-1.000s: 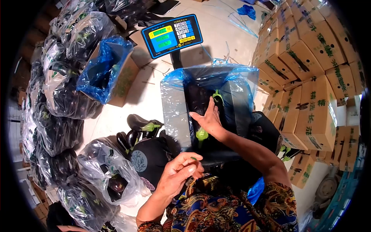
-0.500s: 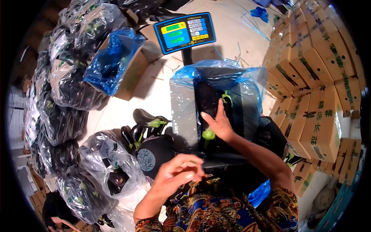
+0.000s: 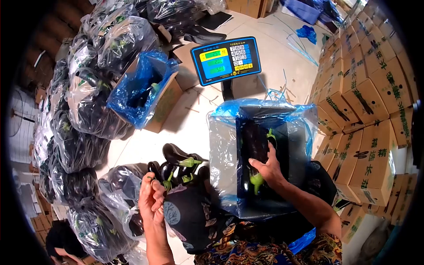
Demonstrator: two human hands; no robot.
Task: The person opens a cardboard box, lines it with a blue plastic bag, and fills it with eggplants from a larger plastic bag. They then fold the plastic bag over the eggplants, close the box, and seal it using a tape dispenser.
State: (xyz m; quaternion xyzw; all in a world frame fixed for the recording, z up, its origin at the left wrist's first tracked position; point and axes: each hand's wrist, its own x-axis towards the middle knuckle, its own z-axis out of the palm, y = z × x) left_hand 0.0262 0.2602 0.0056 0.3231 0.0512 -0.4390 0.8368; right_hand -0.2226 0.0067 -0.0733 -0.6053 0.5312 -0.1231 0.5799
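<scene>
My right hand (image 3: pixel 268 169) reaches into a blue-lined box (image 3: pixel 224 163) and rests with spread fingers on dark eggplants (image 3: pixel 255 137) with green stems. My left hand (image 3: pixel 152 196) is raised at the left of my knee, its fingers curled together; a small dark green bit shows at the fingertips, too small to name. Just beyond that hand, loose eggplants (image 3: pixel 174 154) lie in a pile on the floor, left of the box.
A scale display (image 3: pixel 226 61) stands behind the box. Another blue-lined carton (image 3: pixel 167 104) is at the back left. Clear bags of eggplants (image 3: pixel 95 106) are heaped along the left. Printed cartons (image 3: pixel 366 154) are stacked at the right. Part of another person (image 3: pixel 66 243) shows at the lower left.
The view has shifted, so the box sits lower in it. My left hand has moved left, away from the box to the loose eggplants. My right hand stays on the eggplants inside.
</scene>
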